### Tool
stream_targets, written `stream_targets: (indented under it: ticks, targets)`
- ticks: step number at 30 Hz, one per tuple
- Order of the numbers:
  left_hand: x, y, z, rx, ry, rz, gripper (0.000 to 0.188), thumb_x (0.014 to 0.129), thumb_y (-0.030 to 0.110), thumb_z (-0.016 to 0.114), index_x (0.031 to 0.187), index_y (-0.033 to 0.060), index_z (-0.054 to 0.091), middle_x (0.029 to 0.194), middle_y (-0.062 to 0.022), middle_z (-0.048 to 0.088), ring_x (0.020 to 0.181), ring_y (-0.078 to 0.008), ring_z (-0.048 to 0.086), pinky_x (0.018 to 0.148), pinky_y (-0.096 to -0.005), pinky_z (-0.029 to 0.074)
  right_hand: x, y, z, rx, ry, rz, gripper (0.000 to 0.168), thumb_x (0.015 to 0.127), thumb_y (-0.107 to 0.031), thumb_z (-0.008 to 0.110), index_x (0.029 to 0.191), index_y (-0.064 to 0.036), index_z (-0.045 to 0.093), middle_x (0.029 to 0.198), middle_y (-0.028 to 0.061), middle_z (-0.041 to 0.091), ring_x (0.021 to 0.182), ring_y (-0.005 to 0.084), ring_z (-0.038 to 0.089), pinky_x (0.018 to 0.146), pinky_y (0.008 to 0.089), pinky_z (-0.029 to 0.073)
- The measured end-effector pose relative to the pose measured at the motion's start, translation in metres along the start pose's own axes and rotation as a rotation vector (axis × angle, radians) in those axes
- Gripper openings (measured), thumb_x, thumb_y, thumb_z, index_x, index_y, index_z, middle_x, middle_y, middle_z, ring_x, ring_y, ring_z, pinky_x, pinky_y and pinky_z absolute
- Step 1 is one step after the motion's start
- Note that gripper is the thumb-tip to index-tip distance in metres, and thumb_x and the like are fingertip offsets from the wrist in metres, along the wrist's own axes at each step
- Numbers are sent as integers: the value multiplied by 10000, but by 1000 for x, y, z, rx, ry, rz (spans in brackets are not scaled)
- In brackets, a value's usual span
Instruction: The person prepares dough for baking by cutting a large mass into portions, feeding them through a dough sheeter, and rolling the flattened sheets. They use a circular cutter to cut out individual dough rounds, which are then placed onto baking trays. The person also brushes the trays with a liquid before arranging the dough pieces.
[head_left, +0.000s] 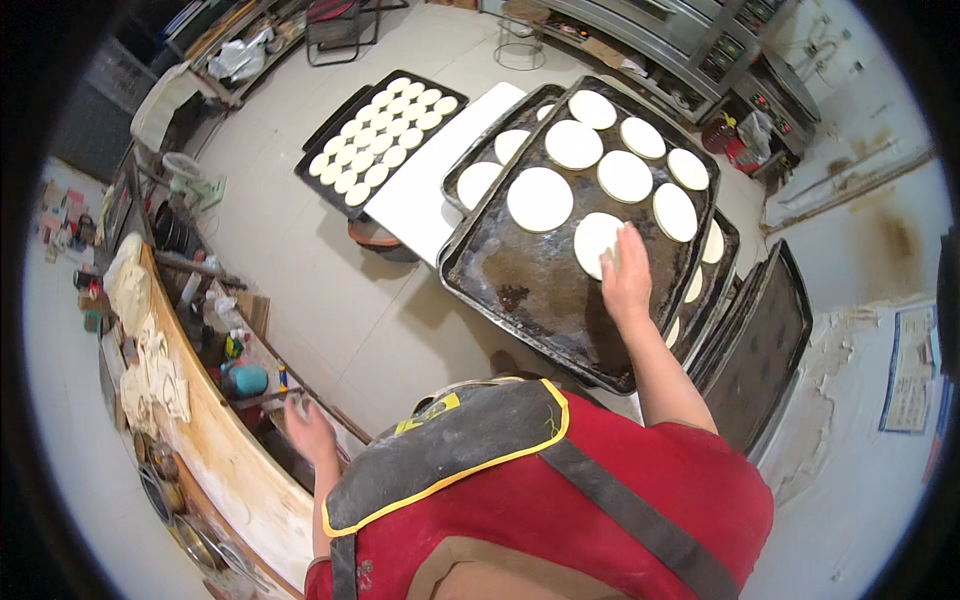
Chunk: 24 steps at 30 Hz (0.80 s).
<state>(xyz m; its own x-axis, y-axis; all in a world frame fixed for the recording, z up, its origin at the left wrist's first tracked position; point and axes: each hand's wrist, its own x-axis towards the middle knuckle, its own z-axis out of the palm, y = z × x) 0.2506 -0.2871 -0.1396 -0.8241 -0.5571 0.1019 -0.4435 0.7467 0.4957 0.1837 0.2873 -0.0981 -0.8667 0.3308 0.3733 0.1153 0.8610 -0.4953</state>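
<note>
My right hand (628, 277) touches the right side of a flat white dough round (592, 244) on a dark metal baking tray (517, 277). Whether its fingers pinch the round or only rest on it I cannot tell. More dough rounds (540, 199) lie spaced over the tray's far part, while bare, stained metal shows at its near left. Away to the left, my left hand (309, 431) hangs in the air with fingers apart and nothing in it, beside the floured wooden worktable (225, 442).
Other trays with rounds (480, 184) sit beneath and beside this one, near a white tabletop (442, 172). A tray of smaller rounds (375, 139) is beyond. Empty trays (757, 352) lean at right. Dough (154, 375) lies on the worktable. Ovens (660, 37) stand at the back.
</note>
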Motion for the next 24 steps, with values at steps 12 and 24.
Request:
stream_targets:
  ticks: [12,24]
  targets:
    - [-357,-411,-130,1052,-291,-965,436,920,343,488,1228,47,573,1212,-138,599,1121,-290,566,919,-480,442,34,-198,117,231,-357,-377,404,919,-242,580,1217,31,577,1257,224,571,1172,346,547,1002,390,411]
    - [-381,-323,-232,-335,113,-1212,191,683,193,742,729,41,636,636,-53,588,610,-164,560,574,-338,457,-303,-524,129,593,-1611,-1414,450,792,-162,722,1193,-11,582,1081,191,655,979,324,644,838,375,512]
